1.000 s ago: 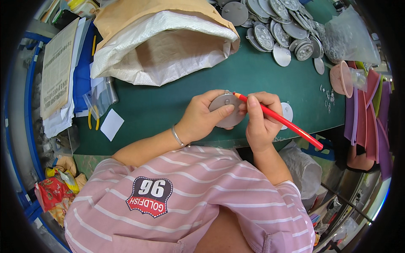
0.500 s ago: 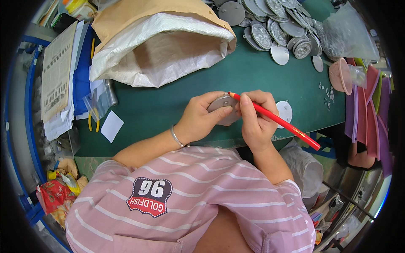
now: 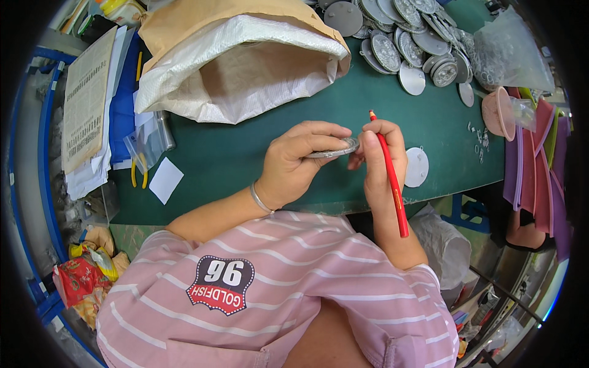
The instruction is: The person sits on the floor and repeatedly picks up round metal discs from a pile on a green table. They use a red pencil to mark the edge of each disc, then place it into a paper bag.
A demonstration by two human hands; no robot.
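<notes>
In my left hand [image 3: 296,158] is a round grey metal medal [image 3: 336,150], tilted so that mostly its edge shows. The fingers lie over it and the thumb is largely hidden. My right hand [image 3: 383,153] grips a red pencil [image 3: 391,178], its tip pointing up and away from me, clear of the medal. The right fingertips are close beside the medal's right edge; whether they touch it I cannot tell. Another medal [image 3: 416,167], plain side up with a small loop, lies on the green table just right of my right hand.
A large paper-and-white woven sack [image 3: 239,80] gapes open at the back. Right of it is a heap of medals [image 3: 408,46], a clear plastic bag [image 3: 512,52], a pink cup [image 3: 498,113] and small metal rings [image 3: 478,141]. Papers [image 3: 89,101] and yellow-handled pliers [image 3: 139,172] lie left.
The medal in my left hand has turned from showing its flat side to nearly edge-on. The red pencil has swung upright, its tip now away from the medal.
</notes>
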